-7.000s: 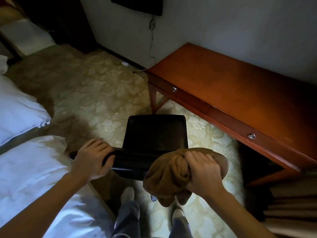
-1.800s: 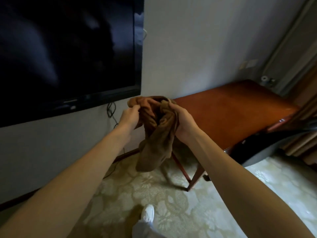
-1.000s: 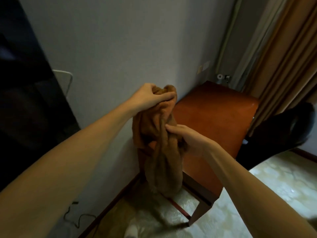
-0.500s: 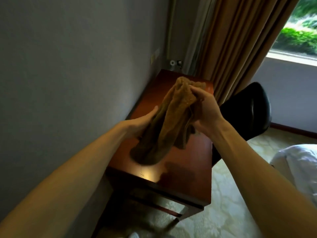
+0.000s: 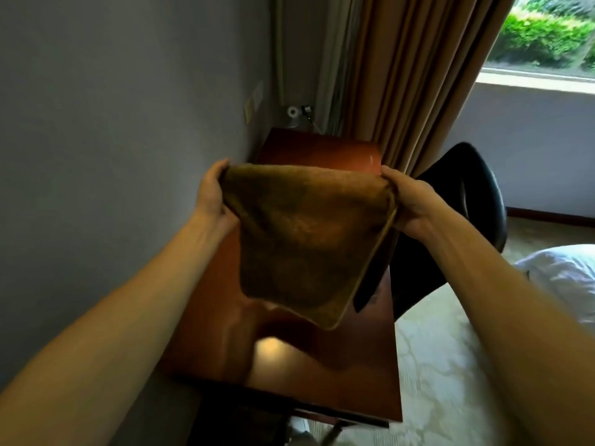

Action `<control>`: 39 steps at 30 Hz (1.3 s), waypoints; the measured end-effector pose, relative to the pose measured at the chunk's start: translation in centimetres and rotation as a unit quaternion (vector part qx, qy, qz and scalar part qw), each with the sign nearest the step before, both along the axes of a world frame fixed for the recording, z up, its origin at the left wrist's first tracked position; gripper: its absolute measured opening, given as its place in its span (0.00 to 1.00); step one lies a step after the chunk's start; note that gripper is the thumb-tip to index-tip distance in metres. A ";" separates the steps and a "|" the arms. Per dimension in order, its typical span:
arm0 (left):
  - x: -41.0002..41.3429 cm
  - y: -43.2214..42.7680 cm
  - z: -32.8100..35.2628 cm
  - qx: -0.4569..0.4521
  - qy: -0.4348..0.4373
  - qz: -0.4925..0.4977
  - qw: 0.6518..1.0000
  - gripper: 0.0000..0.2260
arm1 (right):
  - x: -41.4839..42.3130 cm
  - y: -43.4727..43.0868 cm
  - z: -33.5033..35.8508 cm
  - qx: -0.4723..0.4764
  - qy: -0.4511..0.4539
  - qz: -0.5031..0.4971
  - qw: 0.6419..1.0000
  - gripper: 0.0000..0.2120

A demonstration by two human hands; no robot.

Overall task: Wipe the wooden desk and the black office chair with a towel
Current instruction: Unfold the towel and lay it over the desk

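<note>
A brown towel [image 5: 306, 239] hangs spread out in the air above the reddish wooden desk [image 5: 338, 365]. My left hand [image 5: 212, 194] pinches its upper left corner. At the upper right corner my right hand [image 5: 405, 201] grips the cloth. The towel's lower edge hangs clear of the desktop and casts a shadow on it. The black office chair [image 5: 463, 201] stands to the right of the desk, its back partly hidden behind my right arm and the towel.
A grey wall [image 5: 112, 140] runs along the desk's left side. Brown curtains [image 5: 418, 75] hang behind the desk's far end, with a window [image 5: 547, 37] at the upper right. A white bed [image 5: 566, 272] lies at the right, over patterned carpet [image 5: 438, 365].
The towel was bunched in my right hand with the left hand under it; now both hands hold it spread open by its top corners. The view has moved closer along the desk.
</note>
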State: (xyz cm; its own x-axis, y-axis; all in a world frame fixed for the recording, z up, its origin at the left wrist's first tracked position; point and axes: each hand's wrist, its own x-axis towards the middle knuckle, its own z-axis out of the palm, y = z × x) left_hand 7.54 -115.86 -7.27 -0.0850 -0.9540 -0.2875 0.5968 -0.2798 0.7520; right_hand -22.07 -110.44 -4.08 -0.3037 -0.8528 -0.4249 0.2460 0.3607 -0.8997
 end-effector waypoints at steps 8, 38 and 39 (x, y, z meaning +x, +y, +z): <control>4.4 -8.1 1.7 0.112 -0.258 -0.046 0.958 0.13 | -0.6 -9.5 -0.8 -0.026 0.023 0.016 0.999 0.08; 3.4 -26.1 2.1 -0.022 -0.126 0.093 0.987 0.08 | -3.3 -25.1 0.3 -0.166 0.085 -0.031 0.982 0.09; 3.6 -26.2 2.1 -0.024 -0.130 0.100 0.986 0.06 | -3.1 -25.2 0.3 -0.173 0.086 -0.030 0.981 0.10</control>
